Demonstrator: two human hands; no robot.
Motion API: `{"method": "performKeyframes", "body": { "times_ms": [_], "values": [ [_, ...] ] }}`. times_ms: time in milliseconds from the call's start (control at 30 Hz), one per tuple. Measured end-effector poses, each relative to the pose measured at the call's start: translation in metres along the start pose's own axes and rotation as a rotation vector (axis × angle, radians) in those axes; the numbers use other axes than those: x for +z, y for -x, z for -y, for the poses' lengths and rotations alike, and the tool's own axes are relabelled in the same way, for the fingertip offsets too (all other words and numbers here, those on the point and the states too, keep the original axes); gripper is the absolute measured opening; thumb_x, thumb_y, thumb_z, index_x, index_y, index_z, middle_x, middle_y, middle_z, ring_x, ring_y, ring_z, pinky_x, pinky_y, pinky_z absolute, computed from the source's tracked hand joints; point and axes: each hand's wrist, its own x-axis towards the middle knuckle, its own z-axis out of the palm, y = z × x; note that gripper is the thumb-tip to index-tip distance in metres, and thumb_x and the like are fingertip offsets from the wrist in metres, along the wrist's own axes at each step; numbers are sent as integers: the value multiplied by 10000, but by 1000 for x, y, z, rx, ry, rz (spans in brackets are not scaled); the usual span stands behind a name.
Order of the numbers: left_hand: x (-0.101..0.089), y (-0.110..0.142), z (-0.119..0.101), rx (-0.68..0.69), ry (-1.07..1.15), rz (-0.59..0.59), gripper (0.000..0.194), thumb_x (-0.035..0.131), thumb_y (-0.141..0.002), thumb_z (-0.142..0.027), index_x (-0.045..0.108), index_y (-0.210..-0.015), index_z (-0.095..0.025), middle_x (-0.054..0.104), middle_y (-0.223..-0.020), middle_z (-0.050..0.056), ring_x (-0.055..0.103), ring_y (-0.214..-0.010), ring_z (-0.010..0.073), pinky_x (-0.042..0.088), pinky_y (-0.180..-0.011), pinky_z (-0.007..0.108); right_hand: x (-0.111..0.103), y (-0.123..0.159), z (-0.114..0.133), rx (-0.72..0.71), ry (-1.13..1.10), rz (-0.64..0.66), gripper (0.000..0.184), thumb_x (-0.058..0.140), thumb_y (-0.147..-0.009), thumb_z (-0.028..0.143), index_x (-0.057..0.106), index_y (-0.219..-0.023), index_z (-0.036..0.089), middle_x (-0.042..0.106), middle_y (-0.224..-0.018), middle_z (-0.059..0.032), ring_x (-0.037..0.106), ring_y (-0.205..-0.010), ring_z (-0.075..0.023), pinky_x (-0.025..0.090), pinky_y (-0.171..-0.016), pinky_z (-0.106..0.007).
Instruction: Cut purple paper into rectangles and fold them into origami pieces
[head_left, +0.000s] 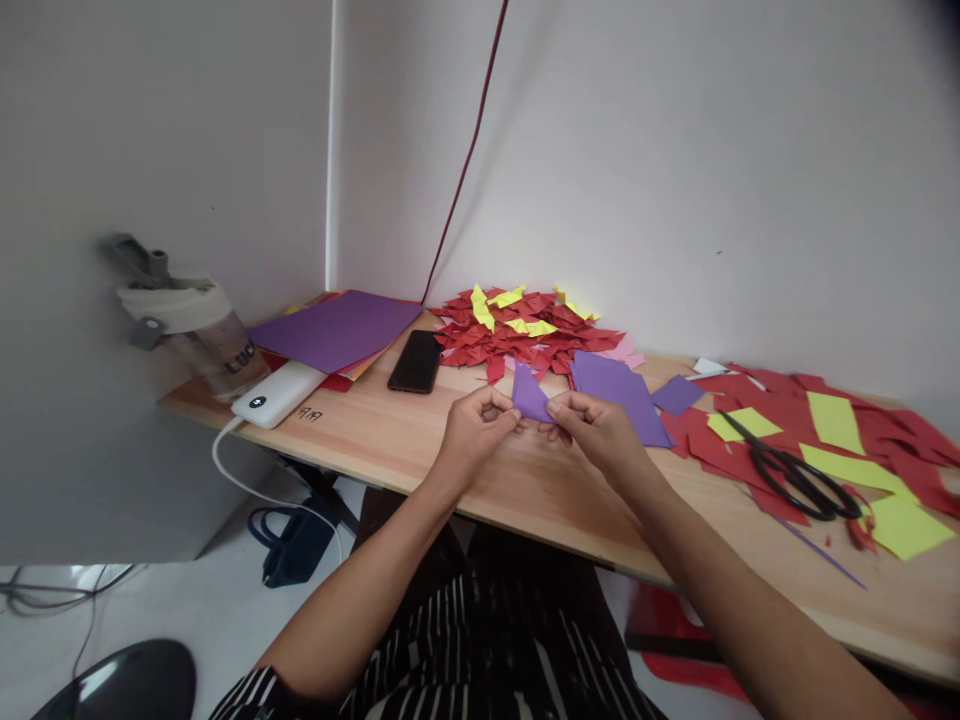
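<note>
Your left hand (487, 420) and right hand (583, 425) are both pinching a small folded piece of purple paper (530, 396), the left at its left side and the right at its right corner, with thumbs on top and fingers curled beneath. The piece stands above the near middle part of the table (517, 465), its pointed tip toward the far side. Just beyond and to the right of it lies a stack of purple sheets (615, 395), with a smaller purple piece (677, 396) beside its right edge. Straight beyond your hands, a heap of folded red pieces (517, 335) sits close to the wall (637, 160), with a few yellow folded pieces (532, 327) on top and some pink paper showing at its edges. Left of the heap you have a black phone (415, 362) lying flat, and farther left a large purple sheet (345, 328) on top of other coloured sheets. A white power bank (276, 396) with a white cable (247, 490) plugged in lies at the near side of those sheets, next to a clear bottle (202, 335) with a pale lid. Over on your right, red paper pieces (720, 445) and yellow pieces (836, 422) are spread about, and a pair of black-handled scissors (799, 480) rests on them, pointing far and left.
</note>
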Motion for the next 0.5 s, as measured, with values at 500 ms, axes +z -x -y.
{"method": "performKeyframes", "body": {
  "times_ms": [500],
  "values": [
    [-2,0,10,22,-55,-48,215,722,-737,-299,574,-680,-154,676,-604,22,637,-575,131,493,-623,244,4,0,-4,3,45,24,356,585,-863,515,648,-744,186,683,-641,-28,567,-549,-136,414,-562,-260]
  ]
}}
